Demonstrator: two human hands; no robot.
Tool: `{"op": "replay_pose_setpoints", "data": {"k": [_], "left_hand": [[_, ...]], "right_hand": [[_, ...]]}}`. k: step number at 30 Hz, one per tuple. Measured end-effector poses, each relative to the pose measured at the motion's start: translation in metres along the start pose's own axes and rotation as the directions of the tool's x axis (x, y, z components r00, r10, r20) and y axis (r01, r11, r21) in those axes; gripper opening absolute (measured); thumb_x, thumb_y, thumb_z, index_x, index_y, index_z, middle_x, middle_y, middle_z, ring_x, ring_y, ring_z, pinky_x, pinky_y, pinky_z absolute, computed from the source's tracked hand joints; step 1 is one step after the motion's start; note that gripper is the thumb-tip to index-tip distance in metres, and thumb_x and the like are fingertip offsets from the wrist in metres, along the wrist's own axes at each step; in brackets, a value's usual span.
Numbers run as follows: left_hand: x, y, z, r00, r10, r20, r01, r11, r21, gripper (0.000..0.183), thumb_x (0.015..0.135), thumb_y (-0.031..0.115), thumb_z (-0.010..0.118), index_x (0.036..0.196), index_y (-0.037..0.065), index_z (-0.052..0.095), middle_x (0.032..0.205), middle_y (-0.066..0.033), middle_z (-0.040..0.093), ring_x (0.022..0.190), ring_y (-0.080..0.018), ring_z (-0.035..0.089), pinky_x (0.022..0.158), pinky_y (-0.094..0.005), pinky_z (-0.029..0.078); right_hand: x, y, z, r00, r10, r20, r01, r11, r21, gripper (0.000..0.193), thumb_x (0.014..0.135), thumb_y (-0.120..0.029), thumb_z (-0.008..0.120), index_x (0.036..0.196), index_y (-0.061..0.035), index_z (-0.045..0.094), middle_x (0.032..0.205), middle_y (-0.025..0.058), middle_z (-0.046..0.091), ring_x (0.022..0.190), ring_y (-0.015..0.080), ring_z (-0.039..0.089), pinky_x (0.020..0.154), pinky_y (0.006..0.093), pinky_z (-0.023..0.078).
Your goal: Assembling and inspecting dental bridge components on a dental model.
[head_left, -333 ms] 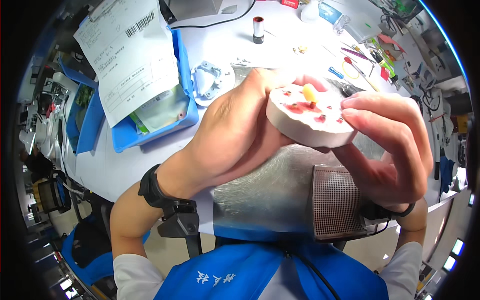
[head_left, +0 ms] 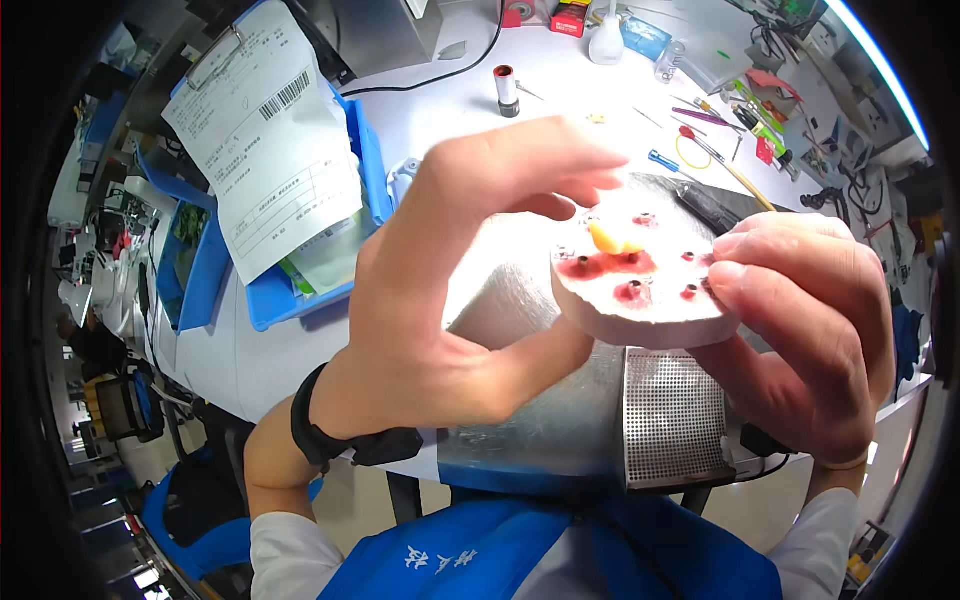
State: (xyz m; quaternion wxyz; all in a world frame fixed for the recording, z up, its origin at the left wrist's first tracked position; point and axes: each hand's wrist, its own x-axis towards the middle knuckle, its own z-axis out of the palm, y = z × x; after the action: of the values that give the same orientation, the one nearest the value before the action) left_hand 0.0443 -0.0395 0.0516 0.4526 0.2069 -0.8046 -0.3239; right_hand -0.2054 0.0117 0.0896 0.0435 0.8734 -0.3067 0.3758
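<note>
A round white plaster dental model base (head_left: 655, 325) is held up above the bench. Its top has small dark holes with red staining around them. A small yellow tooth-like piece (head_left: 612, 238) sits on its far left part. My right hand (head_left: 800, 310) grips the right edge, fingers on top and thumb beneath. My left hand (head_left: 450, 290) forms a wide C at the left side, fingers and thumb well apart. Its thumb tip meets or lies just beside the base's lower left edge; I cannot tell which. Its fingers hang beyond the far edge, holding nothing.
Below lies a shiny metal work surface (head_left: 520, 420) with a perforated metal panel (head_left: 675, 420). A blue bin (head_left: 290, 305) holding bags and a clipboard with paper (head_left: 275, 140) stands left. A red-topped cylinder (head_left: 507, 92) and several hand tools (head_left: 705, 145) lie farther back.
My left hand has let go of the base, its fingers opening away to the left. The base, in my right hand, has come lower and its top now tilts more toward me.
</note>
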Motion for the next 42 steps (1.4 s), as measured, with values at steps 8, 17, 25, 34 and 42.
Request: {"op": "replay_pose_setpoints", "data": {"k": [8, 17, 25, 34, 42], "left_hand": [[-0.005, -0.009, 0.004, 0.968, 0.247, 0.033, -0.249, 0.955, 0.163, 0.068, 0.076, 0.008, 0.093, 0.127, -0.011, 0.052, 0.111, -0.0252, 0.069, 0.099, -0.0314, 0.074, 0.089, -0.0406, 0.061], [-0.005, -0.005, 0.008, 0.984, 0.156, 0.091, -0.151, 0.987, -0.057, 0.048, 0.084, 0.005, 0.085, 0.120, -0.006, 0.056, 0.111, -0.0298, 0.070, 0.100, -0.0329, 0.073, 0.087, -0.0388, 0.061], [-0.006, -0.002, 0.006, 0.995, 0.034, 0.094, -0.017, 0.984, -0.175, 0.042, 0.086, 0.002, 0.083, 0.118, -0.003, 0.057, 0.113, -0.0295, 0.071, 0.102, -0.0320, 0.073, 0.090, -0.0369, 0.059], [-0.006, -0.002, 0.011, 0.998, -0.011, 0.060, 0.025, 0.972, -0.235, 0.047, 0.079, 0.001, 0.089, 0.114, -0.002, 0.058, 0.116, -0.0303, 0.070, 0.107, -0.0321, 0.073, 0.095, -0.0400, 0.059], [-0.008, -0.004, 0.019, 0.988, -0.136, 0.071, 0.153, 0.835, -0.529, 0.037, 0.084, 0.004, 0.085, 0.109, 0.001, 0.058, 0.114, -0.0280, 0.072, 0.111, -0.0359, 0.072, 0.099, -0.0471, 0.059]], "right_hand": [[0.007, 0.003, 0.012, 0.976, -0.206, -0.070, 0.206, 0.979, -0.006, 0.046, 0.074, -0.013, 0.092, 0.104, 0.0105, 0.065, 0.091, 0.0216, 0.066, 0.072, 0.0270, 0.068, 0.054, 0.0353, 0.057], [0.000, -0.004, 0.022, 0.952, -0.230, -0.204, 0.233, 0.972, -0.005, 0.045, 0.075, -0.011, 0.089, 0.107, 0.0078, 0.063, 0.093, 0.0197, 0.064, 0.068, 0.0231, 0.063, 0.050, 0.0331, 0.054], [-0.003, -0.003, 0.017, 0.984, -0.156, -0.088, 0.162, 0.985, 0.059, 0.040, 0.083, -0.016, 0.087, 0.107, 0.0059, 0.065, 0.092, 0.0173, 0.064, 0.068, 0.0217, 0.064, 0.050, 0.0309, 0.055], [-0.004, -0.002, 0.025, 0.978, -0.139, -0.158, 0.146, 0.989, 0.033, 0.046, 0.079, -0.019, 0.091, 0.107, 0.0067, 0.066, 0.092, 0.0189, 0.066, 0.069, 0.0234, 0.068, 0.052, 0.0312, 0.058], [-0.007, -0.003, 0.025, 0.979, -0.150, -0.136, 0.162, 0.984, 0.080, 0.047, 0.080, -0.025, 0.090, 0.106, 0.0041, 0.064, 0.089, 0.0167, 0.065, 0.072, 0.0227, 0.067, 0.054, 0.0324, 0.059]]}}
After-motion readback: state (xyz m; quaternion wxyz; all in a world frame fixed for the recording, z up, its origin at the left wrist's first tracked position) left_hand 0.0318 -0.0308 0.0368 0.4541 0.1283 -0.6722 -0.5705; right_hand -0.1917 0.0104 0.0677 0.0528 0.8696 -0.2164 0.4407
